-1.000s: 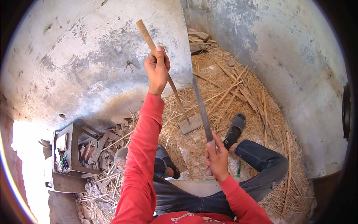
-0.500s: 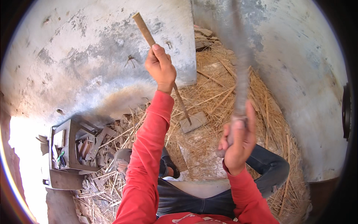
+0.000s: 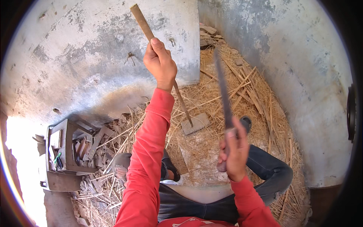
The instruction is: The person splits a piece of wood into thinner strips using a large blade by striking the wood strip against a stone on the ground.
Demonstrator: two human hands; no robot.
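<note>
Seat: person down on the straw (image 3: pixel 261 94), legs out ahead, red sleeves coming up from below.
Right hand (image 3: pixel 233 151): nearest to us, fingers wrapped tight round the handle of a long knife (image 3: pixel 223 90).
Knife: blade runs up and away from the fist, tip tilted slightly left, a little blurred; nothing touching its edge.
Left hand (image 3: pixel 160 62): arm stretched out farther forward, fist clamped round a stick (image 3: pixel 164 66), thumb laid up along it.
Stick: one long pole, slanting from its free top end at upper left, through the fist, down-right to its foot.
Block (image 3: pixel 195 123): small flat slab on the ground; the stick's foot is planted on it, just left of the blade's line.
Key relation: stick lies left of the knife and beyond the right fist; both long axes lean the same way and sit near each other but apart, no contact between blade and wood.
In the way: the left forearm runs under the stick's lower half; the shoe (image 3: pixel 245 123) sits just right of the block, close to the blade's line.
Left side: open crate (image 3: pixel 64 155) with bits of wood and tools, well clear.
Far: rough grey wall (image 3: pixel 75 56), loose sticks piled in the corner.
</note>
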